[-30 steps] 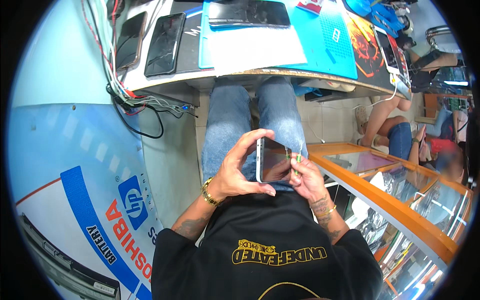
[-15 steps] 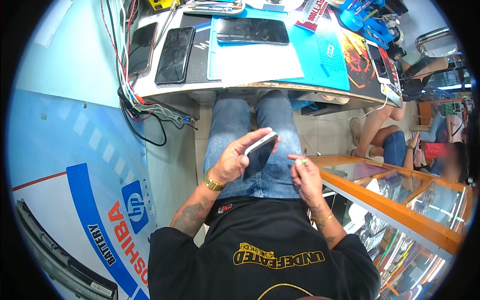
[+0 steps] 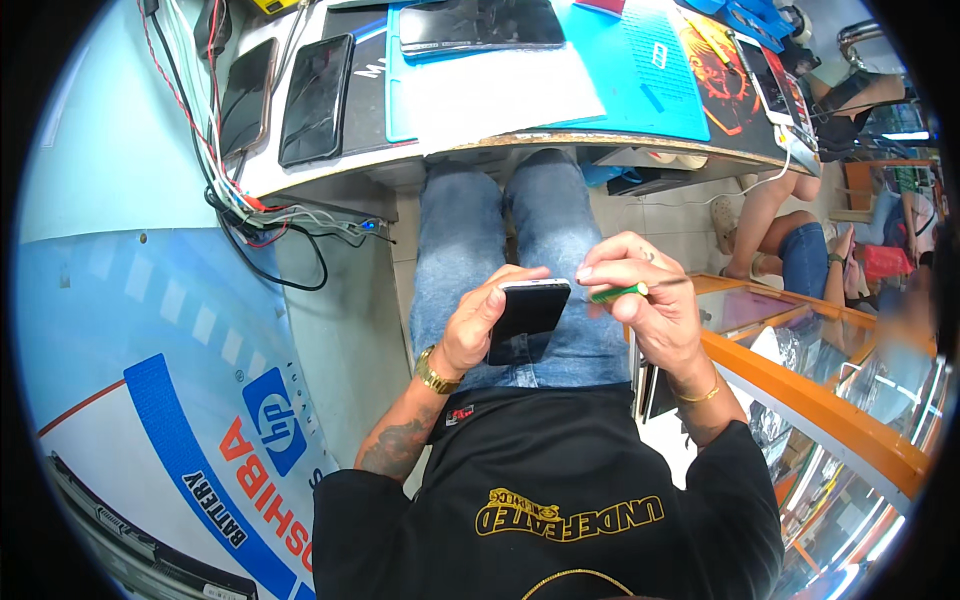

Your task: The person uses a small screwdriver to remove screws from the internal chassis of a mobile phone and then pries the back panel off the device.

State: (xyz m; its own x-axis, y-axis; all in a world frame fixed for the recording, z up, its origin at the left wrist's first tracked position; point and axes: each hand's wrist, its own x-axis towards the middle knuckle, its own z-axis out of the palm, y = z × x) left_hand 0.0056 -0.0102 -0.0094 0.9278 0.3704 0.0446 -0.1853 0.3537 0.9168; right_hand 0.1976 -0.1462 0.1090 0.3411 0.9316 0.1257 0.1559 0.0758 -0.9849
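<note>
My left hand (image 3: pixel 474 325) is closed round a smartphone (image 3: pixel 528 318), held above my lap with its dark screen towards me and its pale edge at the top. In my right hand (image 3: pixel 648 300) a small green-handled tool (image 3: pixel 620 294) is gripped between the fingers; its exact kind does not show. The fingertips of that hand are close to the phone's top right corner; whether they touch it I cannot tell.
Ahead stands a workbench with a blue mat (image 3: pixel 640 90), a white sheet (image 3: pixel 500 95) and several more phones, one a black phone (image 3: pixel 316 100). Cables (image 3: pixel 240 205) hang at its left end. A wood-framed glass case (image 3: pixel 800 400) stands close on my right.
My right hand has risen and come in beside the phone, with the green tool now plainly visible. The phone has turned more upright, its screen facing me. The view has shifted slightly.
</note>
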